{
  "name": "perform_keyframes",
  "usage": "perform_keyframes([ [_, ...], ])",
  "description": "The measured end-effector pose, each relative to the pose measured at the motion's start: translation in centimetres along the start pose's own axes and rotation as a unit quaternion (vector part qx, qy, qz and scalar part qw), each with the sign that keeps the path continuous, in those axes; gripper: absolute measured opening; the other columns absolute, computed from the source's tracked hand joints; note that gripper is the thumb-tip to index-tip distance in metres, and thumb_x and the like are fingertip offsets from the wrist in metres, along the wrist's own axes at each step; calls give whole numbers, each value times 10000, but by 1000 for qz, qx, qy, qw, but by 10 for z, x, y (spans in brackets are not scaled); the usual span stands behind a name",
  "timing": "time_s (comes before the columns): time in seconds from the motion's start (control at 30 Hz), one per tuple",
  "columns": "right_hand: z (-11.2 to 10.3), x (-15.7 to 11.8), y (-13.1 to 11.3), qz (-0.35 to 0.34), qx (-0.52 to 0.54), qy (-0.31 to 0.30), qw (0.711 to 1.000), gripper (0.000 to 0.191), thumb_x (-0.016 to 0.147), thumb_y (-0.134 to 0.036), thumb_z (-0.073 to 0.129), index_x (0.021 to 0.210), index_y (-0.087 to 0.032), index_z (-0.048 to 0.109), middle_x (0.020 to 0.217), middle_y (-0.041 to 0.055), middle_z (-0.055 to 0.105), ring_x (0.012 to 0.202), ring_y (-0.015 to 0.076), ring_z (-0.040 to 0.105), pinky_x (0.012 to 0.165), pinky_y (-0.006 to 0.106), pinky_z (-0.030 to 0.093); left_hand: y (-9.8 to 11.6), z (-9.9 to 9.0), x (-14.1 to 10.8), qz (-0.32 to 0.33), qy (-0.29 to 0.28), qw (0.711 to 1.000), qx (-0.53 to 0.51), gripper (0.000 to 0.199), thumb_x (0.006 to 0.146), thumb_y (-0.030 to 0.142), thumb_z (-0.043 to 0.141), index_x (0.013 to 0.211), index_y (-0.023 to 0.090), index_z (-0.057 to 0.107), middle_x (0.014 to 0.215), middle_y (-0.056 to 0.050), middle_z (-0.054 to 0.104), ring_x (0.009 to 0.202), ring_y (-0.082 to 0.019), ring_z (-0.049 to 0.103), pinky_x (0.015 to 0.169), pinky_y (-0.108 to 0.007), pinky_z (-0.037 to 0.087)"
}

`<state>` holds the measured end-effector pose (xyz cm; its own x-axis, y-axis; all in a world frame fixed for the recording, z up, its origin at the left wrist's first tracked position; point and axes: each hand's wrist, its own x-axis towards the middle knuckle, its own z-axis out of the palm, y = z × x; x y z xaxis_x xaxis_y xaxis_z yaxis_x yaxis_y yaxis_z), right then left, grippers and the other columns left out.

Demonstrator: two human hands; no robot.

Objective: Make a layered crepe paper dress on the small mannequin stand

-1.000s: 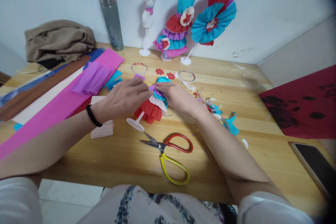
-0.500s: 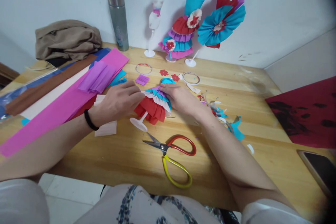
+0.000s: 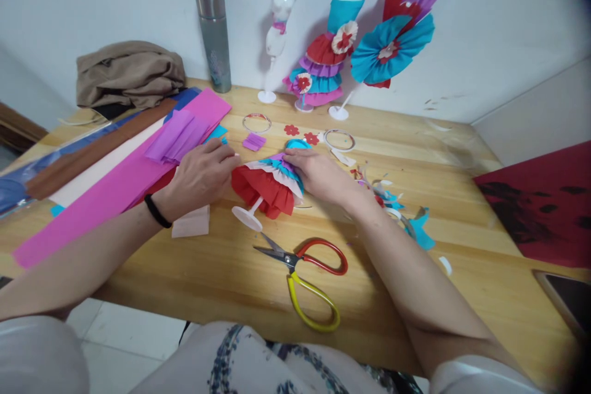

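My right hand (image 3: 321,175) grips a small mannequin in a ruffled crepe-paper dress (image 3: 265,188) by its upper part. The dress has red, white, blue and purple tiers. It lies tilted, with its white round stand (image 3: 247,219) toward me. My left hand (image 3: 203,175) is just left of the skirt, apart from it, its fingers curled and pressed together. What they hold, if anything, is hidden. Scissors (image 3: 290,260) with one red and one yellow handle lie open in front of the dress. A pleated purple paper piece (image 3: 253,141) lies behind it.
Crepe-paper sheets (image 3: 133,188) and a brown cloth (image 3: 129,74) lie at left, near a flask (image 3: 213,37). Along the wall stand a bare mannequin (image 3: 282,3) and two dressed ones (image 3: 325,52). Paper scraps (image 3: 420,231) and a phone (image 3: 566,295) are at right.
My left hand has drawn back left from the red skirt, which now shows more of its left edge. My right hand still holds the mannequin. The whole view has shifted slightly.
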<state>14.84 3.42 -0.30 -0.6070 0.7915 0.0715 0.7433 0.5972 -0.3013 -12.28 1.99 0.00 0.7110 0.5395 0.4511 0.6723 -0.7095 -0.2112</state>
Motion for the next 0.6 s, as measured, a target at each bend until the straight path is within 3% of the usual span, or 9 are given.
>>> perform_keyframes([
  [0.13,0,0,-2,6,1,-3,1000,428,935,-88,396,1287,-109,637,1314,162,651,1165,265,610,1005,381,451,-1,6,1,8,-8,998,-58,482,799,51,545,1268,151,596,1253,-127,657,1143,-262,592,910,-374,513],
  [0.2,0,0,-3,16,-4,-7,1000,433,928,-81,402,1292,-113,636,1327,162,645,1169,266,613,1004,381,453,1,12,7,12,-18,997,-72,489,817,114,592,1305,140,575,1268,-142,648,1180,-278,579,980,-408,490],
  [0.27,-1,0,-5,25,-10,-9,1000,426,928,-85,412,1284,-120,641,1343,163,637,1182,269,613,997,379,462,4,18,12,3,-27,997,-67,362,850,151,597,1210,137,634,1141,-138,696,1089,-274,614,922,-411,508],
  [0.33,0,0,-4,24,-14,-8,1000,413,934,-93,413,1275,-110,646,1343,169,638,1201,274,609,1001,380,468,6,22,14,5,-43,998,-42,180,882,129,554,992,146,695,950,-112,722,941,-249,637,829,-384,516],
  [0.4,1,0,-2,15,-15,-6,1000,408,943,-101,411,1280,-90,641,1349,181,633,1226,281,598,1022,391,464,7,23,10,13,-46,999,-16,184,898,101,521,833,154,685,834,-94,709,847,-225,629,767,-356,504],
  [0.5,5,0,2,15,-14,-1,1000,419,937,-91,421,1300,-94,628,1384,180,612,1261,289,578,1048,417,449,8,18,-3,28,-25,999,-7,202,906,92,525,776,154,668,806,-86,700,830,-208,624,726,-321,489],
  [0.6,6,0,4,9,-4,9,1000,421,929,-74,415,1280,-131,639,1374,154,621,1258,272,574,1032,402,449,13,4,-14,-16,10,999,-31,230,928,162,541,735,166,667,798,-73,710,794,-193,619,686,-294,464],
])
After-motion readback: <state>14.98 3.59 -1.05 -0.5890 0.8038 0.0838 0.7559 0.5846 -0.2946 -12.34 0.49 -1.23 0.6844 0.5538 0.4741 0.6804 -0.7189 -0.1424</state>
